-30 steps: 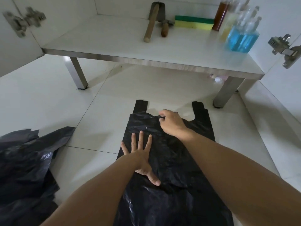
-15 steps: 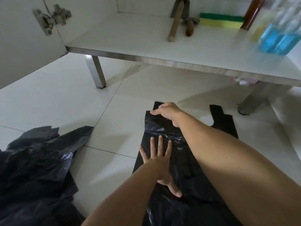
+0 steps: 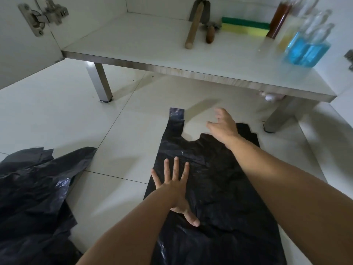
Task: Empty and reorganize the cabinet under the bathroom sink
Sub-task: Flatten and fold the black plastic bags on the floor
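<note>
two hands on the job: left hand (image 3: pixel 174 185) pressed flat with fingers spread on the black bag (image 3: pixel 214 188), right hand (image 3: pixel 222 125) loose above it, holding nothing.

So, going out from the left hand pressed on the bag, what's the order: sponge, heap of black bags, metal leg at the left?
From the left hand:
1. Heap of black bags, on the floor to its left.
2. Metal leg, ahead and left.
3. Sponge, at the cabinet's back, right.
</note>
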A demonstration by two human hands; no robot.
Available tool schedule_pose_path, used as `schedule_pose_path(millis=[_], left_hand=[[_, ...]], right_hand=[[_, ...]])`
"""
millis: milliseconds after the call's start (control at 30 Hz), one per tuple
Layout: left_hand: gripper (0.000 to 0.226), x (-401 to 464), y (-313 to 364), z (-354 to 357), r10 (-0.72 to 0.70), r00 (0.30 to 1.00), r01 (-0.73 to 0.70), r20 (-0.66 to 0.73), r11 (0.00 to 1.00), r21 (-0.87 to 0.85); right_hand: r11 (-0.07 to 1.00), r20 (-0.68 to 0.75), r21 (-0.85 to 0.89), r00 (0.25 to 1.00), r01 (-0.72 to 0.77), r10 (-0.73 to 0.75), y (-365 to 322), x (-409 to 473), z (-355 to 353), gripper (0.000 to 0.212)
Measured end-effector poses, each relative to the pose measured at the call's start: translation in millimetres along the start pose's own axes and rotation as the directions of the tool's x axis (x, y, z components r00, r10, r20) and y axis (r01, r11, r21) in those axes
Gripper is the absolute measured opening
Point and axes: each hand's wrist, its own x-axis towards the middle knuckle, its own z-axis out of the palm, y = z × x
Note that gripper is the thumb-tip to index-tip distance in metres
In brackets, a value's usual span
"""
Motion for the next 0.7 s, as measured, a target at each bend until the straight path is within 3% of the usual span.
schedule_pose_path(millis=[100,233,333,533,700], left_hand=[[0.162,0,1,1,0.006,1.0,-0.006,0.0,1.0,-0.007],[0.163,0,1,2,-0.006,1.0,0.006,-0.003,1.0,-0.006],[0.164,0,0,4,-0.003,1.0,0.002,-0.026,1.0,-0.009],[0.164,2,-1,9,-0.011,0.996,0.01,-0.089,1.0,-0.006],[0.16,-5,3,13,-0.013,0.981,0.02,-0.194,0.999,0.037]], right_hand=[[0.952,-0.153,-0.26,0.981,-0.159,0.122,62,-15,-41,0.043],[0.864,-0.139,-0.347,0.931,-0.365,0.337,120,-35,-63,0.053],[0.883,-0.147,-0.325,0.941,-0.338,0.306,132,-39,-62,0.052],[0.907,-0.18,-0.236,0.933,-0.349,0.312,128,-40,-64,0.029],[0.91,-0.222,-0.274,0.941,-0.312,0.256,134,-46,-72,0.021]])
